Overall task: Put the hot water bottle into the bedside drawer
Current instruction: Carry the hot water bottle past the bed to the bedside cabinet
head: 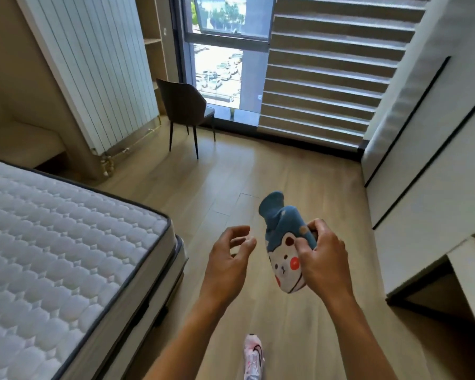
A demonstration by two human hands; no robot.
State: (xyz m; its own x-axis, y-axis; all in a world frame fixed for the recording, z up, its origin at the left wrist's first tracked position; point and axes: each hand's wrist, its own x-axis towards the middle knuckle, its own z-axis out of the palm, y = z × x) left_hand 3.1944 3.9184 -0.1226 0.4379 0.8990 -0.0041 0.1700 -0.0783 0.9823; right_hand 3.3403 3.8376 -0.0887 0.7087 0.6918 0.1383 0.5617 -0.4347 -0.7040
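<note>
The right hand (pixel 322 259) is clenched around the hot water bottle (pixel 284 242), thumb pressed on the white bear face of its cover and fingers wrapped over the blue upper part. The bottle is held in the air above the wooden floor (pixel 231 171), its blue neck pointing up and away from the grip, its white bottom hanging just below the palm. Just beside it, on the thumb side, the left hand (pixel 228 259) hovers loose and empty, fingers curled, apart from the bottle. Below the grip a pink shoe (pixel 253 355) stands on the floor. Further out past the left hand runs the dark-trimmed edge of the mattress (pixel 52 242), its corner near that wrist. On the far side of the right hand stand pale cabinets (pixel 422 187). Between these edges lies an open strip of floor, reaching ahead of the grip to a dark chair (pixel 185 105) and the window (pixel 220 67).
</note>
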